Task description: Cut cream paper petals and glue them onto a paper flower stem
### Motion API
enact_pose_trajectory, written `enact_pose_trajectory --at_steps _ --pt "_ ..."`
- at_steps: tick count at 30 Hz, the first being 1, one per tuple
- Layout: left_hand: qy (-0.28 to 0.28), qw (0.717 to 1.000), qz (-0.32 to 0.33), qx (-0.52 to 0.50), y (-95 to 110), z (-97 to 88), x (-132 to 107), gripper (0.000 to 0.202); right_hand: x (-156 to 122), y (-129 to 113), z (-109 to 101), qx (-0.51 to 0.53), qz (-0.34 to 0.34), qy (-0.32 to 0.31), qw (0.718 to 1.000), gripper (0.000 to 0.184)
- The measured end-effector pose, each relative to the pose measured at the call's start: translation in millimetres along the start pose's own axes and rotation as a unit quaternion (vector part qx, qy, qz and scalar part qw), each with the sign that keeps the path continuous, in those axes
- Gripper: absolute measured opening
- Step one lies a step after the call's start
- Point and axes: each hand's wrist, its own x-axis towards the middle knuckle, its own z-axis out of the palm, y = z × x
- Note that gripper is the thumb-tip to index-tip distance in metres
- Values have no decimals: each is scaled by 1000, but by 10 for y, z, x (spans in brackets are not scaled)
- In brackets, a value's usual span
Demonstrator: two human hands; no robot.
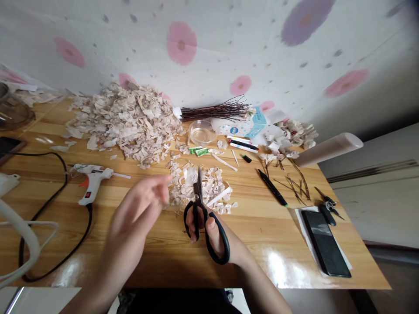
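My right hand [209, 231] grips black-handled scissors [200, 205], fingers through the loops, blades closed and pointing away from me. The blade tips lie over a small heap of pale paper scraps [199, 187] on the wooden table [271, 235]. My left hand [140, 207] hovers just left of the scissors, blurred by motion, fingertips near the edge of the scrap heap. I cannot make out whether its fingers hold anything.
A large pile of paper scraps [127, 120] lies at the back. A white glue gun [91, 179] with black cord sits left. A clear dish [202, 132], twig bundle [216, 111], pens [244, 145], a black marker [272, 187], loose twigs and a phone [324, 242] lie to the right.
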Motion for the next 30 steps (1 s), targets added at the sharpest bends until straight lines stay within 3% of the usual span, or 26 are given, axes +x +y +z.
enact_pose_trajectory --at_steps 4,8,15,30 --pt "-74 996 -12 56 -235 196 205 30 14 2 9 17 1 -23 1000 62" --pt "-116 992 -39 35 -345 306 276 22 15 5 21 31 11 -30 999 63" --pt "-76 996 -25 28 -310 271 228 21 20 31 45 28 8 -21 999 64" --pt "-69 997 -19 35 -265 236 188 17 36 76 99 41 -2 -6 999 64"
